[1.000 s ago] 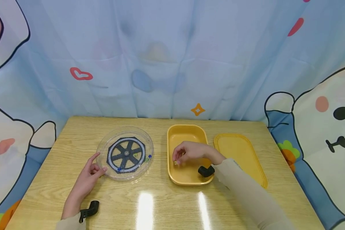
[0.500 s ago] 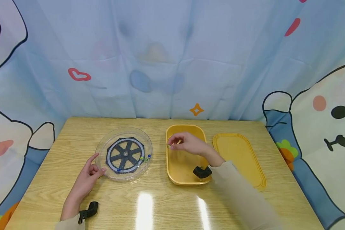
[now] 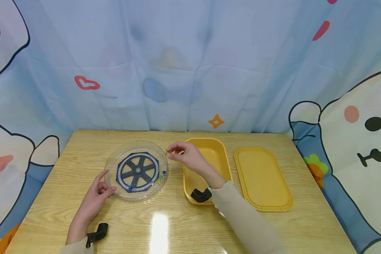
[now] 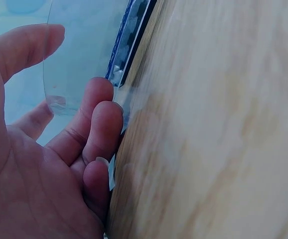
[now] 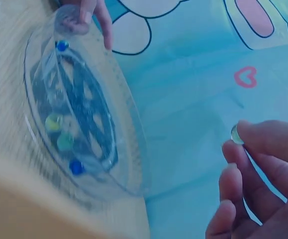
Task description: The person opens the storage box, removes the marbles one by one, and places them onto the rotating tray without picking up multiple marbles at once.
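A round clear plastic dish [image 3: 143, 195] stands on the table over a dark wheel-like pattern [image 3: 138, 170]. Several glass marbles lie in it, among them a blue marble [image 5: 76, 167], a yellow marble [image 5: 54, 122] and a green marble [image 5: 66, 141]. At the dish's near left side, my left hand [image 3: 95, 195] holds its wall, some fingers curled against the outside; one digit shows through the plastic [image 4: 79, 45]. My right hand [image 3: 190, 158] pinches a clear yellowish-green marble [image 5: 237, 135] between thumb and fingertip, just beside the dish's right rim.
Under my right forearm stands a yellow plastic box [image 3: 222, 151], partly hidden by the arm. A flat yellow lid [image 3: 263, 180] lies to its right on the wooden table [image 3: 120, 225]. Behind the table hangs a printed blue curtain [image 3: 177, 70].
My right hand has come up out of the yellow box and moved left to the dish's rim, carrying a marble. The left hand stays at the dish. Marbles in the dish have shifted slightly.
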